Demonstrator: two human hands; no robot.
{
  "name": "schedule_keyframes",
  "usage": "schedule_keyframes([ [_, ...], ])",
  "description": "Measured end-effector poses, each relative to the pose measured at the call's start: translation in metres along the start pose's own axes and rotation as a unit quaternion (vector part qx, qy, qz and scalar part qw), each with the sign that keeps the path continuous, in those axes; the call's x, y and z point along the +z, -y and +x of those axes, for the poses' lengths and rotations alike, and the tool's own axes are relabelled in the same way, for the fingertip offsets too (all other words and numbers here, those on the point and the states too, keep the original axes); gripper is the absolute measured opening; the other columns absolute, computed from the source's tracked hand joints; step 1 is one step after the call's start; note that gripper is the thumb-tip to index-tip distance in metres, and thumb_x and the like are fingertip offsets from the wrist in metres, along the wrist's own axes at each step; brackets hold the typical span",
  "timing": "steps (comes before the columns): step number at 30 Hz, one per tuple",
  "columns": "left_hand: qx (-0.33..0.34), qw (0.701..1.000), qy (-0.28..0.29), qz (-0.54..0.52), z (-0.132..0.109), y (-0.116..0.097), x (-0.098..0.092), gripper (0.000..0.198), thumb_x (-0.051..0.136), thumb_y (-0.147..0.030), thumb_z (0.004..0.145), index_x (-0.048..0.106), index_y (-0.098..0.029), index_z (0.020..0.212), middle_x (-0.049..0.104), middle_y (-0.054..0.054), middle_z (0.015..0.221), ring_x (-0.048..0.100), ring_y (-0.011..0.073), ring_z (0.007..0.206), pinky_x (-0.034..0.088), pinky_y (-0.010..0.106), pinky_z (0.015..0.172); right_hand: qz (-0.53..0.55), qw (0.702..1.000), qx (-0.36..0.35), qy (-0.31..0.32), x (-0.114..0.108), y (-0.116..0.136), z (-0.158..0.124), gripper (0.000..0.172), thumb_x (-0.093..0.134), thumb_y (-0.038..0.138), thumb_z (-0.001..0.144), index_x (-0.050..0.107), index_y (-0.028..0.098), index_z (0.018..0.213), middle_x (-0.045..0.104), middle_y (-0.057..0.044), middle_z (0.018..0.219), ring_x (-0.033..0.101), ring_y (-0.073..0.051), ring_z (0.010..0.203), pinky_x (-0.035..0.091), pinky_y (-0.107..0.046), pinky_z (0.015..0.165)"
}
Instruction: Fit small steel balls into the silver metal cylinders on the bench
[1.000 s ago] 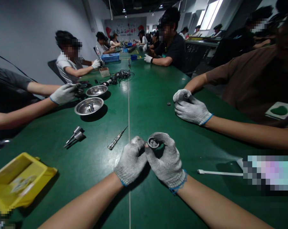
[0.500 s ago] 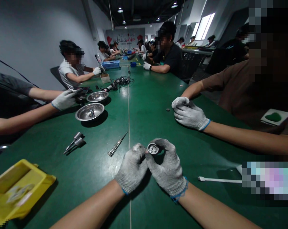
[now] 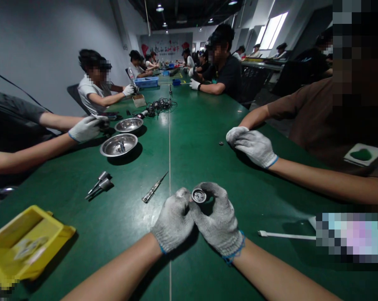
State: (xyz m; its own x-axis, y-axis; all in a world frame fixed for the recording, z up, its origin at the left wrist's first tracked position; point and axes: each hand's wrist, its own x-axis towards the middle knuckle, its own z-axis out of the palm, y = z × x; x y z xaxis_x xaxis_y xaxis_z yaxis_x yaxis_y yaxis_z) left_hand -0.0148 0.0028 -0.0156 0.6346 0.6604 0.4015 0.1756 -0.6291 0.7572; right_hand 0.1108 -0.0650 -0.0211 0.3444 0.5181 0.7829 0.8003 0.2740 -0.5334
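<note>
A small round metal part [image 3: 199,195] with a raised rim and inner details, too small to make out, faces up in front of me. My right hand [image 3: 218,219], in a grey-white knit glove, grips it between curled thumb and fingers. Gloved alike, my left hand [image 3: 173,219] is closed, its fingertips against the part's left side; whatever lies inside its fingers is hidden. A screwdriver with a clear handle [image 3: 151,192] lies on the green table [image 3: 195,138], left of the hands. Farther left rest two metal cylinders with thin shafts [image 3: 100,185].
A yellow bin [image 3: 55,238] with small pale pieces stands at lower left. Two steel bowls [image 3: 109,151] sit beyond it, near tangled cables [image 3: 159,108]. A white cable [image 3: 286,236] lies at right. Co-workers' gloved hands [image 3: 254,146] work on both sides.
The round part has turned or tilted slightly between my fingers, while my hands stay nearly in place. The co-worker's hands at right have closed together more. The whole view has shifted slightly.
</note>
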Motion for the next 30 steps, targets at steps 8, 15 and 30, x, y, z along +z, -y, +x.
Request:
schedule_keyframes([
  [8,-0.041,0.998,-0.036,0.039,0.0030,-0.0030,0.0014,0.015,0.060,-0.012,0.083,0.055,-0.021,0.072,0.064,0.002,0.074,0.062,0.0164,0.068,0.045,0.027,0.062,0.005,1.000,-0.005,0.002,0.0010,0.0000,0.0009,0.034,0.069,0.032,0.093,0.056,0.025,0.123,0.074,-0.007,0.100,0.076,-0.023,0.088,0.066,-0.036,0.074],
  [15,-0.049,0.998,-0.025,0.022,0.0018,-0.0015,0.0009,0.012,0.061,-0.012,0.084,0.059,-0.020,0.076,0.067,0.003,0.079,0.065,0.0174,0.073,0.048,0.027,0.066,0.003,1.000,-0.009,0.001,0.0013,-0.0012,0.0006,0.033,0.069,0.033,0.094,0.055,0.024,0.123,0.074,-0.008,0.100,0.076,-0.023,0.089,0.066,-0.036,0.076],
  [30,-0.044,0.995,0.018,0.090,-0.0022,0.0063,0.0056,0.009,0.054,-0.015,0.089,0.060,-0.020,0.084,0.068,0.008,0.088,0.065,0.0219,0.081,0.052,0.033,0.074,-0.006,1.000,-0.014,0.016,0.0008,-0.0014,0.0011,0.029,0.065,0.027,0.094,0.058,0.022,0.121,0.073,-0.009,0.103,0.074,-0.025,0.095,0.065,-0.040,0.084],
])
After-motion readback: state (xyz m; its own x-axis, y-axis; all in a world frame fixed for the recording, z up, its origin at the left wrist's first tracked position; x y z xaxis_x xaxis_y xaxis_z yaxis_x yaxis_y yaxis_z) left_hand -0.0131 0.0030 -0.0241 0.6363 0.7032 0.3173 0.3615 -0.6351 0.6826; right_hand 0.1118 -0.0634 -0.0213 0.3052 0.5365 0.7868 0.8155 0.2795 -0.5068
